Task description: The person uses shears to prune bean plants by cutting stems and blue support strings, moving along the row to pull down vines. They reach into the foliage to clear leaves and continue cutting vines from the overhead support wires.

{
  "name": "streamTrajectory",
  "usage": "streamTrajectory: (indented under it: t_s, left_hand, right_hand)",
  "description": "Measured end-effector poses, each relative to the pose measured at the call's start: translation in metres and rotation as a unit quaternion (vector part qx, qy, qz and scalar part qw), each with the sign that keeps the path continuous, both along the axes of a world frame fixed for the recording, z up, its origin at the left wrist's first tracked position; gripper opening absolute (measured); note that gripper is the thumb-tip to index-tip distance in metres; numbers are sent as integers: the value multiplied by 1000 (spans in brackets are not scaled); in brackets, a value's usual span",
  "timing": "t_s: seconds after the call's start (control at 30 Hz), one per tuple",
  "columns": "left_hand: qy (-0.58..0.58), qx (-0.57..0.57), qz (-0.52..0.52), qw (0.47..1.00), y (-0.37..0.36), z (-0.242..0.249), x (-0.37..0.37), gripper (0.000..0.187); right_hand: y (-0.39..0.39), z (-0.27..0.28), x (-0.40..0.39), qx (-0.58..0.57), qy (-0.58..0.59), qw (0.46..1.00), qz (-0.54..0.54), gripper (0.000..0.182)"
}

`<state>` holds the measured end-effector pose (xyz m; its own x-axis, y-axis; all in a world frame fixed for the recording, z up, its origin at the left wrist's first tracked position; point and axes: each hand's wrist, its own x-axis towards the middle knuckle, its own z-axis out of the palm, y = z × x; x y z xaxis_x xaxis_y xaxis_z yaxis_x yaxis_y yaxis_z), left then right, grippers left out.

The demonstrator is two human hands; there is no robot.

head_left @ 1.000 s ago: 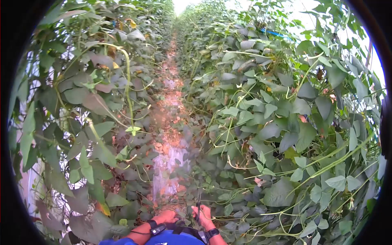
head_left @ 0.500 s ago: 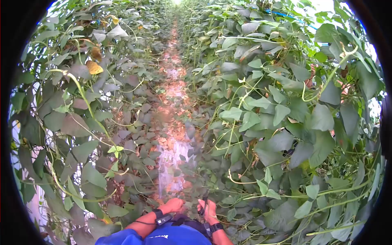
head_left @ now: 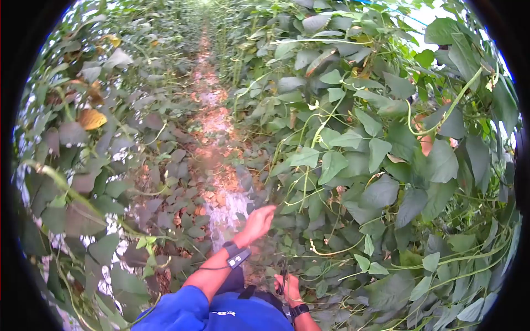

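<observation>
Looking along the path point(head_left: 223, 205) between two rows, I have the bigger wall of climbing foliage point(head_left: 381, 193) on its right side, broad green leaves crowding up to its edge and pale tendrils looping outward. The second wall of foliage point(head_left: 116, 189) lines the path's left side, dimmer and thinner, with bright gaps between the leaves farthest from it. The path itself narrows into the distance, strewn with reddish-brown litter, its near part paler. Below its near end is my blue shirt point(head_left: 243, 319), white lettering on the chest, and just above that, dark trousers point(head_left: 233, 279).

On the left of the path a thick, pale green stem point(head_left: 63, 185) slants down through the leaves; on the right, high up and well away from it, a slimmer curved green stem point(head_left: 454, 107) hooks back at its lower end. My left hand point(head_left: 258, 223) is over the near part of the path, at its right edge, released, fingers loosely extended toward the right-hand foliage. My right hand point(head_left: 290, 287) is lower, just right of the path's near end, grasping a slim dark tool point(head_left: 284, 276) that points upward; its exact kind is too small to tell. Over the path's near end sits the grey device point(head_left: 239, 257) strapped to my left wrist. Well left of the path hangs a yellow leaf point(head_left: 91, 118). Right of its near end, a dark wristband point(head_left: 300, 310) circles my right wrist.
</observation>
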<state>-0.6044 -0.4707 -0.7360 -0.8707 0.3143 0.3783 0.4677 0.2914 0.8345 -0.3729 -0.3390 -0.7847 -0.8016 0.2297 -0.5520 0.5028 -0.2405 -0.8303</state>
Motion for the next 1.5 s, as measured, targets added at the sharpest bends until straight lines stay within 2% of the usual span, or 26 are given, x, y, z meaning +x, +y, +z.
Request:
streamTrajectory:
  t_s: [0.13,0.2,0.23,0.3,0.33,0.4,0.47,0.57,0.6,0.67,0.73,0.87,0.93,1.0,1.07,1.13,1.17,1.27,1.5]
  left_hand:
    - [114,41,-19,993,36,24,-79,28]
    - [93,-30,-29,995,54,24,-119,39]
    - [98,-29,-48,994,63,25,-143,39]
    - [23,-3,-121,992,71,13,-161,55]
    - [25,0,-121,992,72,10,-173,55]
    - [23,-34,-238,970,72,10,-189,68]
    - [135,-127,-247,951,81,-11,-207,69]
    - [110,-236,-297,919,70,-8,-207,56]
    - [123,-238,-272,925,66,-14,-202,40]
    - [100,-201,-294,929,56,-23,-196,22]
    - [92,-191,-270,939,43,-32,-191,18]
    - [50,-208,-218,952,7,-42,-173,18]
    - [65,-186,-208,958,-11,-55,-165,19]
    - [37,-209,-187,959,-32,-56,-152,18]
    - [30,-194,-175,965,-50,-73,-144,17]
    - [12,-184,-128,974,-68,-87,-131,18]
    - [-1,-173,-112,979,-76,-91,-128,19]
    - [-55,-182,-83,978,-100,-98,-112,20]
    - [-34,-189,-52,980,-134,-108,-91,18]
  right_hand:
    - [-5,1,-10,29,1,998,-54,22]
    - [-9,-11,-21,36,-16,994,-98,23]
    - [-12,-15,-29,35,2,992,-119,23]
    - [-32,-13,-29,-4,6,982,-189,22]
    - [-33,-13,-37,0,8,982,-189,22]
    - [-43,-23,-43,0,-19,984,-179,21]
    - [-49,-23,-54,-10,-24,982,-187,20]
    - [-55,-2,-70,-25,-19,976,-217,21]
    - [-54,-3,-75,-23,-24,977,-213,21]
    - [-52,-6,-82,1,-8,979,-203,22]
    - [-44,-8,-94,14,-9,986,-168,22]
    - [-42,17,-128,28,17,995,-98,20]
    - [-38,21,-145,42,27,997,-63,20]
    - [-42,40,-169,98,41,994,-19,29]
    - [-44,36,-187,111,32,993,-1,31]
    - [-47,36,-198,221,25,974,51,28]
    - [-50,38,-203,217,30,974,54,33]
    - [-54,18,-208,195,0,979,55,33]
    - [-57,-24,-223,239,-14,967,90,28]
